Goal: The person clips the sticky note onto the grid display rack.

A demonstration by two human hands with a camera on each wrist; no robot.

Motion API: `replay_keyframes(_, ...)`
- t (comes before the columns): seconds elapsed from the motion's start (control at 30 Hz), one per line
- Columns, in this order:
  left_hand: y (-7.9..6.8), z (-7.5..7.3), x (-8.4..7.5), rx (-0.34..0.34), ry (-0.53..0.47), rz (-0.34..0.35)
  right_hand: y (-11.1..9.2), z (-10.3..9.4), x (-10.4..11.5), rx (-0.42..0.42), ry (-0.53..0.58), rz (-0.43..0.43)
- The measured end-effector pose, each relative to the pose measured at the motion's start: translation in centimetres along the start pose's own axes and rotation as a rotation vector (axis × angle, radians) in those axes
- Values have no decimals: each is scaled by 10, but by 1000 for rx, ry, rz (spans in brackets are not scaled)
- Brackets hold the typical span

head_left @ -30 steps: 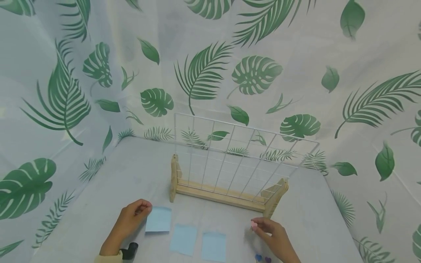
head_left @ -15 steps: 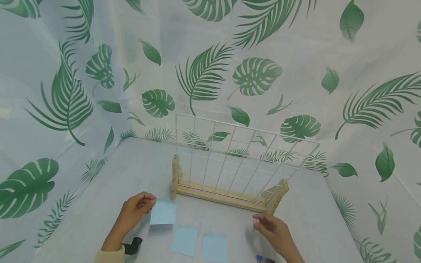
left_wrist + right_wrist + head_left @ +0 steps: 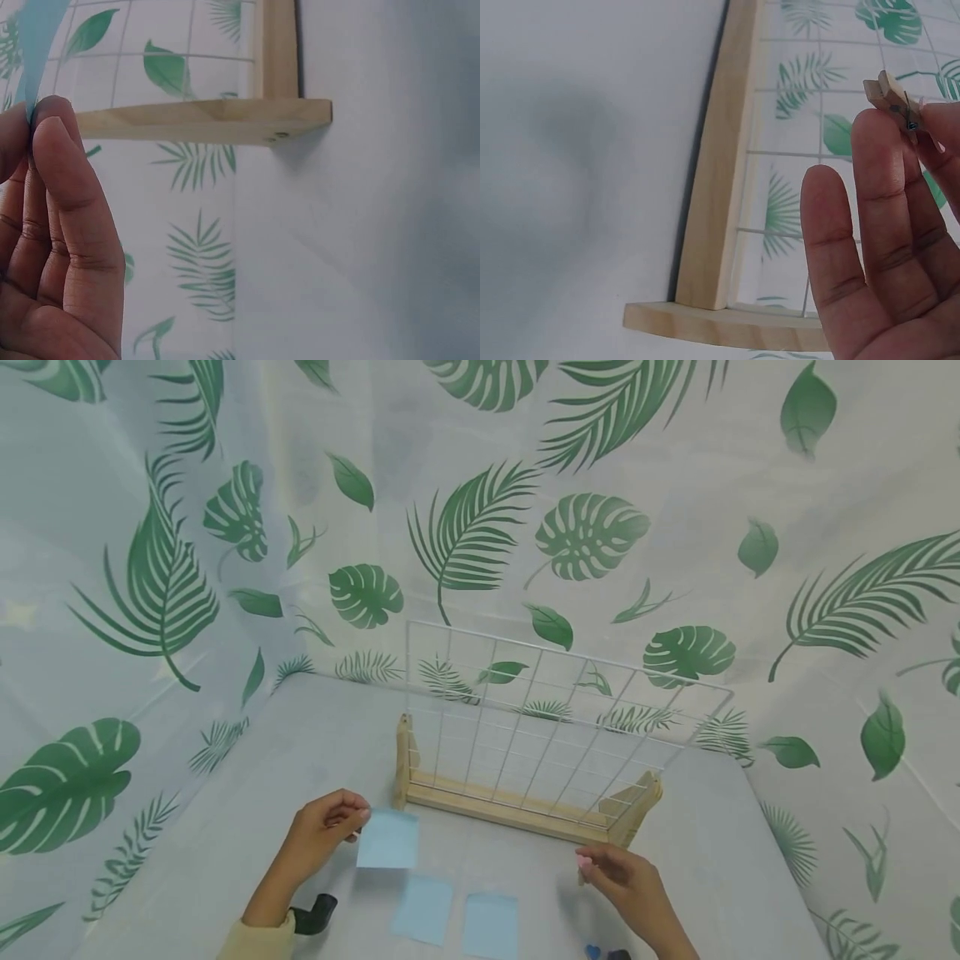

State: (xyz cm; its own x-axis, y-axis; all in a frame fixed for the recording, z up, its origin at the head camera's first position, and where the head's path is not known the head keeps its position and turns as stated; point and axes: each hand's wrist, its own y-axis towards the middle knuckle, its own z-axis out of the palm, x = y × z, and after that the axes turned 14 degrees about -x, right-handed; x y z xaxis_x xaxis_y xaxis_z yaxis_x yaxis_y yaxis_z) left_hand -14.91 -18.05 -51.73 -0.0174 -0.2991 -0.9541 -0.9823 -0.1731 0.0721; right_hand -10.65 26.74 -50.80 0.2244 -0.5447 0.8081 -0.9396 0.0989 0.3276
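Observation:
My left hand (image 3: 330,828) pinches a light blue paper square (image 3: 387,839) by its upper left corner, lifted above the table. In the left wrist view the paper (image 3: 37,45) shows edge-on between thumb and forefinger. On the right, my other hand (image 3: 626,881) pinches a small wooden clothespin with a pink heart (image 3: 584,862) on it. The clothespin's wooden tips (image 3: 885,90) point away from the fingers in the right wrist view. Between and behind the hands stands a white wire grid (image 3: 525,718) in a wooden base (image 3: 495,810).
Two more blue paper squares, a left one (image 3: 423,910) and a right one (image 3: 491,925), lie on the white table (image 3: 330,735). Near the front edge is a blue heart clothespin (image 3: 592,952) beside a dark thing. Leaf-patterned cloth (image 3: 465,443) hangs behind.
My left hand has raised the blue paper off the table and carried it right and forward, towards the grid. The right hand, still pinching the clothespin, has moved slightly forward.

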Motion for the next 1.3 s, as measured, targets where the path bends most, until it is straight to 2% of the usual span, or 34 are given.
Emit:
replay_keyframes(0.23, 1, 1, -12, -4, -11, 32, 3, -1, 8, 1, -9, -19)
replay_keyframes(0.5, 5, -4, -28, -24, -59, 106, 7, -4, 21, 2, -42, 75)
replay_keyframes(0.77, 10, -5, -34, -31, -78, 118, 7, -4, 29, 9, -77, 56)
replay_keyframes(0.97, 12, -6, -40, -36, -81, 139, 9, -4, 36, 29, -72, 112)
replay_keyframes(1.3, 15, -3, -48, -34, -75, 164, 22, -9, 41, 79, -9, 3)
